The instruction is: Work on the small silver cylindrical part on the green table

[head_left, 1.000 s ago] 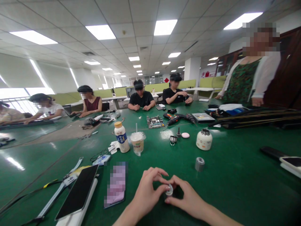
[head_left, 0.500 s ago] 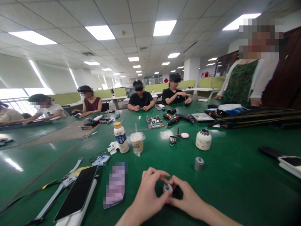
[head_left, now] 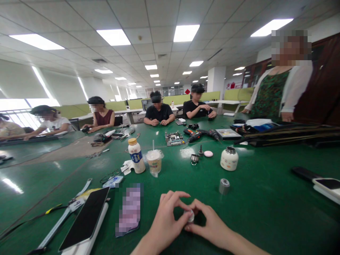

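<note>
A small round, greyish-white part is held low over the green table between both hands. My left hand pinches it from the left, its thumb over the top and the index finger arched behind. From the right, my right hand closes its fingers and thumb around the same part. The fingers partly hide it, so its exact kind is unclear. Beyond my right hand, a short metal cylinder stands upright. Further back are a cream flask body with its lid off, a metal collar, a dark stemmed piece and a pink disc.
On the left lie a tablet, a strap and a blurred purple item. A milk bottle and lidded cup stand ahead. Past them are a circuit board and power drills. Several people are around the table.
My left thumb has shifted up onto the small round part, covering the dark centre that showed before. Both hands stay in nearly the same place.
</note>
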Tool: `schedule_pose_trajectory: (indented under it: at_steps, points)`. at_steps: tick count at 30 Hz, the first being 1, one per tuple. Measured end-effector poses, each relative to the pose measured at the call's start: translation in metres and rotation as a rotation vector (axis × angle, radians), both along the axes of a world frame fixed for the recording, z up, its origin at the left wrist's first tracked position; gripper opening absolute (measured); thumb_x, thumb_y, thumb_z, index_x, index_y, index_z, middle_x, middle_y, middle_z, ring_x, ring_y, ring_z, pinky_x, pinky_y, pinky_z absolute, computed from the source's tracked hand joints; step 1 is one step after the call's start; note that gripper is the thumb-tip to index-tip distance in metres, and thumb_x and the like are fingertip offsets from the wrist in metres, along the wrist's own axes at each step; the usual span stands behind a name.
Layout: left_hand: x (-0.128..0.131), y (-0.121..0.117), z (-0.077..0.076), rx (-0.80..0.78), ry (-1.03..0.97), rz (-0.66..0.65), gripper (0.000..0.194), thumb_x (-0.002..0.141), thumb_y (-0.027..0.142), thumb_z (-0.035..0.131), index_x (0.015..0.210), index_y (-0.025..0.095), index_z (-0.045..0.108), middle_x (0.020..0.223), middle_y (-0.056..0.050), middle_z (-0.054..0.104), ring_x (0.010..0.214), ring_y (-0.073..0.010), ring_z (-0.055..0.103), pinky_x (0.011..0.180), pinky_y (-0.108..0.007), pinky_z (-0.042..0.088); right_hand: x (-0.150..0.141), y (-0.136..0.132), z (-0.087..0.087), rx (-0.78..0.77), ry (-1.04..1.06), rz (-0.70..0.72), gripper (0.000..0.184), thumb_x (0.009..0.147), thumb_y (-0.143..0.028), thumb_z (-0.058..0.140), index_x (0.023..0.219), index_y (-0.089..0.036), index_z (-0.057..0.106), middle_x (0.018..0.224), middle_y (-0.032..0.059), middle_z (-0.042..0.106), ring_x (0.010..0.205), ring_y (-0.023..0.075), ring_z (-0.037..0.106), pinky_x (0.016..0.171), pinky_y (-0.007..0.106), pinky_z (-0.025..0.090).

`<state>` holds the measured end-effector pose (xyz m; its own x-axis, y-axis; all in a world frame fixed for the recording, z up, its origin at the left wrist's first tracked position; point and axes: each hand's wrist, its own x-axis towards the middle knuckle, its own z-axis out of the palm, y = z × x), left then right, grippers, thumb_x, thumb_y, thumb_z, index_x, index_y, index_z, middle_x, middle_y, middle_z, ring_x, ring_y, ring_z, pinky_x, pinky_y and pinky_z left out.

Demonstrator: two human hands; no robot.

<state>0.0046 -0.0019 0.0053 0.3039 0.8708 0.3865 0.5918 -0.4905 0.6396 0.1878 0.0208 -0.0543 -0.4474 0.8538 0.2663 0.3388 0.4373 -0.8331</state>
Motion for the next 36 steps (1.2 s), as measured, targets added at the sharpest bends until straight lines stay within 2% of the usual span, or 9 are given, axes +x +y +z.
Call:
schedule_pose_trajectory:
  at_steps: [5,10,14,16,19,22,25,34,36]
  points:
    - [-0.015,0.019,-0.002,0.070,-0.055,0.143,0.024,0.083,0.021,0.068,0.105,0.026,0.058,0.091,0.001,0.078,0.097,-0.0249,0.065,0.090,-0.040,0.038,0.000,0.000,0.003,-0.018,0.005,0.011,0.030,0.072,-0.032,0.080,0.092,-0.022,0.061,0.087,-0.0016,0.065,0.083,0.0189,0.061,0.076,0.027,0.045]
    - [-0.035,0.042,-0.028,0.004,0.033,0.224,0.026,0.078,0.013,0.068,0.101,0.024,0.062,0.085,0.001,0.079,0.097,-0.0258,0.065,0.088,-0.041,0.039,0.001,0.000,0.007,-0.044,0.009,0.016,0.033,0.071,-0.031,0.081,0.096,-0.022,0.062,0.090,-0.0006,0.067,0.085,0.0193,0.062,0.078,0.027,0.046]
    - [-0.037,0.046,-0.044,-0.060,0.049,0.207,0.035,0.079,0.011,0.066,0.111,0.025,0.063,0.097,-0.002,0.079,0.105,-0.0256,0.062,0.092,-0.043,0.038,0.001,0.000,0.006,-0.039,0.020,0.022,0.033,0.072,-0.031,0.081,0.097,-0.022,0.061,0.091,-0.0007,0.067,0.086,0.0191,0.062,0.079,0.027,0.046]
    - [-0.034,0.044,-0.041,-0.054,0.038,0.204,0.036,0.080,0.011,0.065,0.112,0.025,0.063,0.095,-0.002,0.079,0.106,-0.0256,0.062,0.093,-0.044,0.038,0.000,0.000,0.006,-0.039,0.021,0.030,0.033,0.072,-0.032,0.080,0.097,-0.022,0.061,0.092,-0.0005,0.068,0.086,0.0192,0.063,0.079,0.027,0.046]
    - [-0.026,0.035,-0.026,-0.027,-0.020,0.187,0.029,0.080,0.012,0.067,0.106,0.024,0.064,0.090,-0.001,0.080,0.103,-0.0256,0.064,0.093,-0.043,0.038,0.000,0.000,0.004,-0.038,0.013,0.021,0.033,0.072,-0.033,0.080,0.097,-0.021,0.061,0.092,-0.0003,0.067,0.086,0.0193,0.063,0.079,0.027,0.046]
    - [-0.014,0.021,-0.008,-0.030,-0.106,0.106,0.025,0.080,0.016,0.070,0.103,0.025,0.064,0.090,-0.001,0.079,0.102,-0.0258,0.064,0.093,-0.041,0.039,0.000,0.001,0.002,-0.022,0.001,0.013,0.031,0.073,-0.034,0.079,0.092,-0.021,0.060,0.088,-0.0013,0.066,0.083,0.0188,0.062,0.076,0.027,0.045]
    - [-0.004,0.009,0.002,-0.060,-0.092,0.041,0.027,0.078,0.015,0.073,0.101,0.026,0.065,0.090,0.000,0.079,0.103,-0.0267,0.062,0.092,-0.041,0.039,0.000,0.002,-0.001,0.005,-0.014,0.007,0.028,0.073,-0.035,0.079,0.088,-0.021,0.059,0.085,-0.0020,0.065,0.081,0.0183,0.060,0.073,0.026,0.044]
    - [0.001,0.007,-0.005,-0.099,-0.086,0.047,0.033,0.072,0.011,0.076,0.100,0.027,0.066,0.092,0.000,0.076,0.099,-0.0260,0.061,0.090,-0.039,0.039,0.002,0.001,-0.002,0.017,-0.014,0.007,0.027,0.074,-0.032,0.079,0.091,-0.022,0.061,0.086,-0.0026,0.065,0.081,0.0181,0.060,0.072,0.025,0.042]
    - [0.001,0.008,-0.006,-0.111,-0.087,0.090,0.035,0.068,0.013,0.080,0.098,0.025,0.066,0.084,0.000,0.076,0.095,-0.0268,0.063,0.086,-0.038,0.040,0.001,0.001,-0.001,0.010,0.006,0.021,0.027,0.074,-0.032,0.079,0.092,-0.022,0.061,0.088,-0.0025,0.066,0.082,0.0183,0.060,0.074,0.026,0.043]
